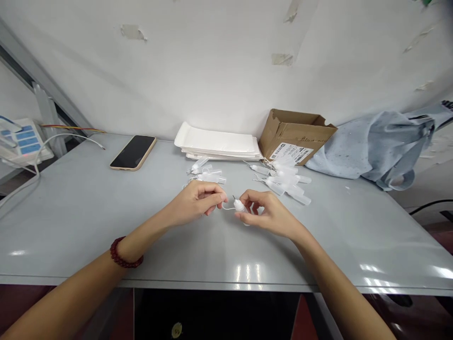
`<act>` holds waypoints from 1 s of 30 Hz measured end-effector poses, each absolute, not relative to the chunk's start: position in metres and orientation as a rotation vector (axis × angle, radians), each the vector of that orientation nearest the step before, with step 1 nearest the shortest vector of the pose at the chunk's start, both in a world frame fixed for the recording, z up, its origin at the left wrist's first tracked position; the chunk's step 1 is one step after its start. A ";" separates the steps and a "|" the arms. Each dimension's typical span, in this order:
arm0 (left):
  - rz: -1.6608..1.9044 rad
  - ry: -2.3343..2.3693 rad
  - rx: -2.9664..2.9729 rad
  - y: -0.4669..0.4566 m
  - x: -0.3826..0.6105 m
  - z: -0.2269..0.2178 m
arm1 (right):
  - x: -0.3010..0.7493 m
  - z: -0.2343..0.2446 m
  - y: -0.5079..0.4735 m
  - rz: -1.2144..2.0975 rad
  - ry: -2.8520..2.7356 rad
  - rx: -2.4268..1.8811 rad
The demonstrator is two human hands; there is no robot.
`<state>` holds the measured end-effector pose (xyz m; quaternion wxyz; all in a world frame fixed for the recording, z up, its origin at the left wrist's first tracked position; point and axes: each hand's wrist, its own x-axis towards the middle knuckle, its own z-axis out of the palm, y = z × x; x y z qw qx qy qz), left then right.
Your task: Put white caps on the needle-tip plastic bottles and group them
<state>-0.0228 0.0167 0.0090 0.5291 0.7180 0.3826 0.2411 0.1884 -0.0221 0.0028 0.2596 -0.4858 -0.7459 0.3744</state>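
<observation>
My right hand (pixel 264 210) grips a small white needle-tip bottle (pixel 239 206) between thumb and fingers, its thin dark needle pointing up and to the left. A thin white strap runs from the bottle's neck to my left hand (pixel 203 200), whose thumb and forefinger pinch its end; the fingertips hide what is there. Behind my left hand lies a small group of similar translucent bottles (pixel 212 178). Beyond my right hand is a larger pile of such bottles (pixel 286 179), some with needles showing.
A stack of white paper sheets or envelopes (pixel 219 141) lies against the wall, beside an open cardboard box (pixel 297 134). Light blue fabric (pixel 368 146) is heaped at right. On the grey table (pixel 166 255), a phone (pixel 133 152) lies left; a white cable (pixel 37 165) trails at far left.
</observation>
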 end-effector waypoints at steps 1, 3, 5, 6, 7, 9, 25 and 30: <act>0.568 0.909 1.718 0.017 -0.023 0.009 | 0.188 0.003 -0.022 1.026 -1.998 -1.324; 0.573 0.896 1.721 0.018 -0.023 0.008 | 0.188 0.004 -0.023 1.043 -1.965 -1.328; 0.585 0.884 1.723 0.019 -0.024 0.006 | 0.187 0.004 -0.023 1.017 -1.962 -1.322; 0.589 0.878 1.725 0.019 -0.024 0.005 | 0.187 0.004 -0.024 0.987 -1.968 -1.319; 0.591 0.874 1.726 0.020 -0.025 0.004 | 0.187 0.004 -0.024 0.952 -1.973 -1.316; 0.590 0.872 1.729 0.021 -0.025 0.002 | 0.187 0.004 -0.024 0.886 -1.972 -1.306; 0.616 0.832 1.703 0.021 -0.025 0.003 | 0.188 0.002 -0.025 0.853 -1.957 -1.299; 0.610 0.816 1.704 0.022 -0.026 0.003 | 0.187 0.002 -0.025 0.859 -1.954 -1.287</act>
